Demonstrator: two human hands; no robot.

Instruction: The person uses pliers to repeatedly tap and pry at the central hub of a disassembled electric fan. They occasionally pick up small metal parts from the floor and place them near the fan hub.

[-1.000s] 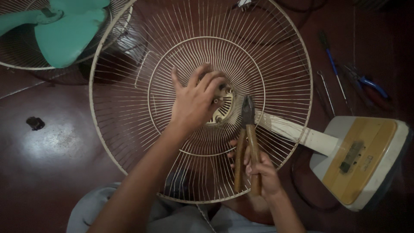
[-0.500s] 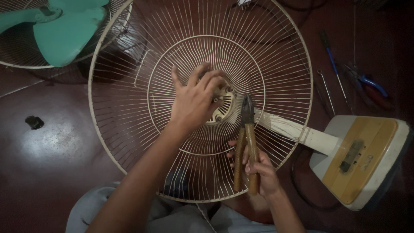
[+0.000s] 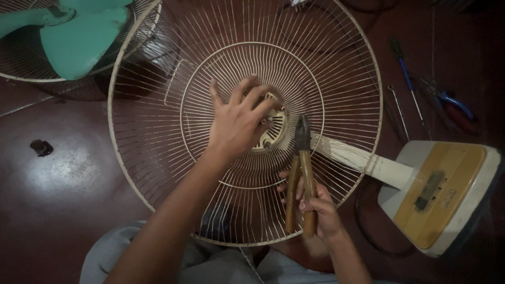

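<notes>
Wire fan guard (image 3: 158,173) | left hand (image 3: 239,123) fingers spread on hub | right hand (image 3: 315,208) gripping rusty pliers (image 3: 301,168)

Cream-white wire fan grille (image 3: 158,158), centre frame, radial spoke pattern with rings. Cream hub (image 3: 273,126) at its middle, dark holes. Pliers (image 3: 301,173), lower centre: brown rusty handles, dark grey head. Off-white pole (image 3: 363,160) to the right. Fan base (image 3: 439,194), lower right: white edge, mustard-yellow panel, dark control strip. Teal-green fan blades (image 3: 79,39), upper left. Floor (image 3: 63,200) dark maroon, glossy pale glare, black spot at left. Blue-handled tools (image 3: 452,102), upper right. Grey-blue clothing (image 3: 200,265), bottom.
</notes>
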